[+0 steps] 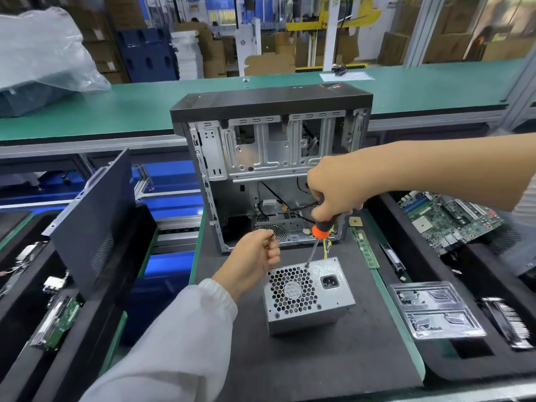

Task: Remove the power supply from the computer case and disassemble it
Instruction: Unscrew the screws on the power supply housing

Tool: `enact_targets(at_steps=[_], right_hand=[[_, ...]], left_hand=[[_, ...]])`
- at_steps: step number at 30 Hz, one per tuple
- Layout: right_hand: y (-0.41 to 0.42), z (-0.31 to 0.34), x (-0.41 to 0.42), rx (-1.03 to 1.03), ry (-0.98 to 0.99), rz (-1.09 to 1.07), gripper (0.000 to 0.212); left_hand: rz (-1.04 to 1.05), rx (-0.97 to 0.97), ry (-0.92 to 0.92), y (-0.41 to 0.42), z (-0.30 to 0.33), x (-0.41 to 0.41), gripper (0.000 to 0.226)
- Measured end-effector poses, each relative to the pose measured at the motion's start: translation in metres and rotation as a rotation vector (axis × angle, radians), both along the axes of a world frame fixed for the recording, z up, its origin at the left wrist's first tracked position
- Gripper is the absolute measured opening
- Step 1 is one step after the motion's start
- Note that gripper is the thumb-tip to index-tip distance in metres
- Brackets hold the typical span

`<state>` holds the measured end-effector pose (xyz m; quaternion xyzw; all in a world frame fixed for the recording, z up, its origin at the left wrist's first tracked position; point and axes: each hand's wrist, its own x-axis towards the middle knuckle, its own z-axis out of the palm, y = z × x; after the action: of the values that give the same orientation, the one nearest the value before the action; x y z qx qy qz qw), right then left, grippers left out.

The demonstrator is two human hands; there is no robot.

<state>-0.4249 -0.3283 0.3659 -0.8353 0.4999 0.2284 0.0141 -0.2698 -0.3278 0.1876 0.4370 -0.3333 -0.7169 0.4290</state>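
Power supply point(307, 297) sits at lower centre, below both hands. Right hand point(336, 190) grips a screwdriver point(319, 236), tip on its top. Left hand point(255, 256), curled, pinches something small at its upper left.

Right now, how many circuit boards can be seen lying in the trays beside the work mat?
2 clear ones: a large green motherboard in the right tray and a smaller green board in the left tray. More may be hidden among the other parts.

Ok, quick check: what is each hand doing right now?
Left hand: fingers curled, pinching something small; cannot tell what.
Right hand: grips the screwdriver, tip on the power supply.
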Motion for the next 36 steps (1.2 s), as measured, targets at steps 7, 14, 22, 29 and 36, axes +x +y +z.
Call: enact_targets(at_steps=[7,14,22,29,36], right_hand=[[-0.004,-0.003,-0.003,0.029,-0.032,-0.034,0.035],[-0.001,-0.005,0.000,0.022,-0.005,-0.020,0.037],[0.001,-0.005,0.003,0.017,-0.021,-0.056,0.038],[0.003,-0.002,0.003,0.020,-0.004,-0.067,0.041],[0.002,-0.003,0.001,0.012,0.014,-0.062,0.039]], left_hand=[[0.066,0.115,0.215,-0.001,-0.005,-0.006,0.010],[-0.010,-0.514,-0.773,0.003,-0.018,-0.012,0.035],[-0.068,-0.777,-1.355,0.020,-0.040,-0.024,0.026],[0.010,-0.790,-1.326,0.022,-0.046,-0.025,0.022],[0.063,-0.821,-1.306,0.024,-0.049,-0.027,0.020]])
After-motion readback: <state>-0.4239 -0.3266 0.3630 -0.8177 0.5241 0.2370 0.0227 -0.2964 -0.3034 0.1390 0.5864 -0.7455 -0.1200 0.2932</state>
